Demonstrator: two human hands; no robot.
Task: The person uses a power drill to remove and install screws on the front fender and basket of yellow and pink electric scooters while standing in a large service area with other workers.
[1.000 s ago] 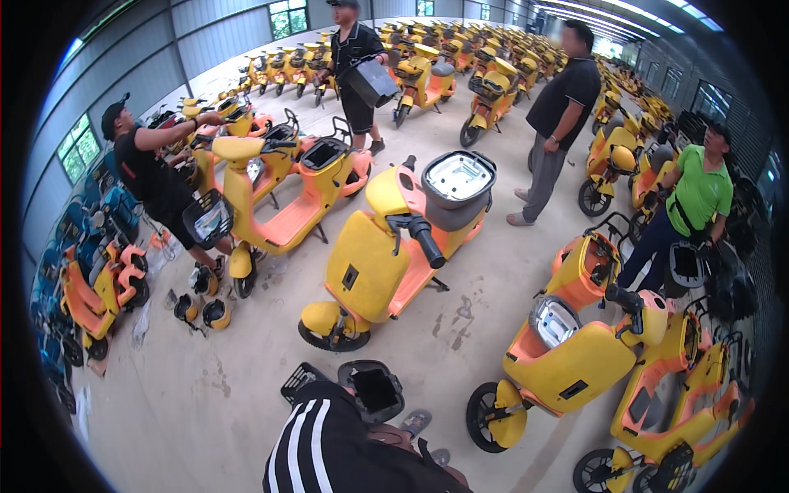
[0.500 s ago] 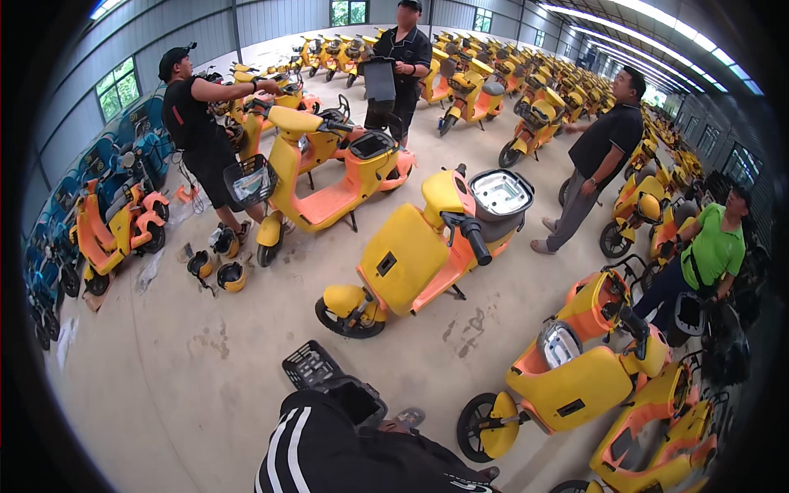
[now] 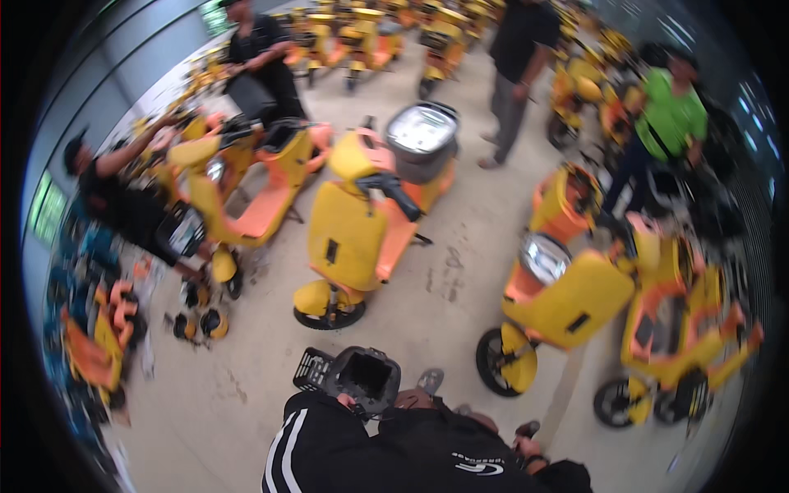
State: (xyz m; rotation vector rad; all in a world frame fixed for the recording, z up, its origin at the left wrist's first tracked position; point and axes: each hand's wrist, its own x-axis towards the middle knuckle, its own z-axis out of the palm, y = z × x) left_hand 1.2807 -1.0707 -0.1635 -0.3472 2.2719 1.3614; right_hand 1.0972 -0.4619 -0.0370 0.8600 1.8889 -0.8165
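Note:
My left hand point(image 3: 348, 402) shows only in part beyond the black sleeve. Its fingers grip the near rim of a black plastic tub point(image 3: 376, 400), which has a dark hollow inside and hangs in front of my body. A black slatted basket point(image 3: 311, 370) shows just left of the tub. At the lower right, my right hand point(image 3: 524, 446) has a dark band at the wrist. Its fingers are closed around a short dark object point(image 3: 528, 429), too blurred to name.
A yellow-orange scooter point(image 3: 349, 234) stands ahead, another scooter point(image 3: 567, 300) to the right. Helmets point(image 3: 214, 323) lie on the floor at left. One person point(image 3: 267, 62) carries a dark panel; a person in green point(image 3: 670, 115) stands at right. Scooter rows fill the back.
My view has swung right and downward, blurring the scene. The tub has risen into fuller view beside my left hand. My right hand has come into sight at the lower right.

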